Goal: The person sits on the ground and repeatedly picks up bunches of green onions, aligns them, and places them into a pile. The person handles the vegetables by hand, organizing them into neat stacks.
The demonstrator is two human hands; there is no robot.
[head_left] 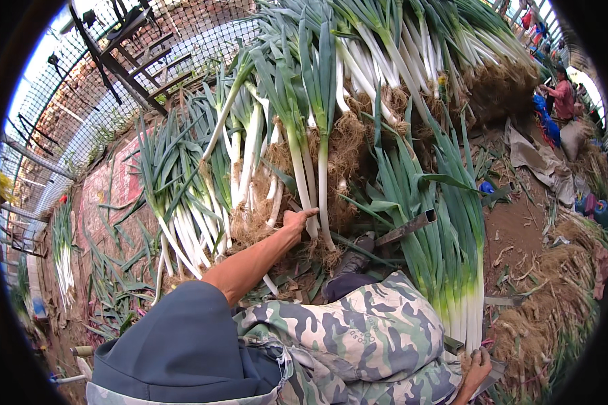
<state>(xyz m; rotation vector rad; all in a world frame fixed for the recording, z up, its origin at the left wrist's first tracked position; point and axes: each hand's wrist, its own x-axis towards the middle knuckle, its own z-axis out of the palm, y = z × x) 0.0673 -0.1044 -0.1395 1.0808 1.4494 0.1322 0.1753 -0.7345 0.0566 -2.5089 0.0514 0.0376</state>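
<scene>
My left hand (298, 221) reaches forward at the edge of the leek pile. Its fingers close around the white shank of a leek (300, 172), and one finger crosses in front. Just right of it, another leek (323, 192) stands with its roots near the ground. At my right side, trimmed leeks (456, 304) lie side by side with green leaves pointing away from me. My right hand (479, 367) touches their white root ends, its fingers bent; its grip is unclear. Square metal bars (408, 228) of a frame show by these leeks.
A tall heap of rooted leeks (385, 66) rises ahead. More leeks (187, 238) lean at the left. Cut roots (527, 324) cover the ground at right. Mesh fencing (182, 25) runs behind at upper left. A person (562, 96) is at far right.
</scene>
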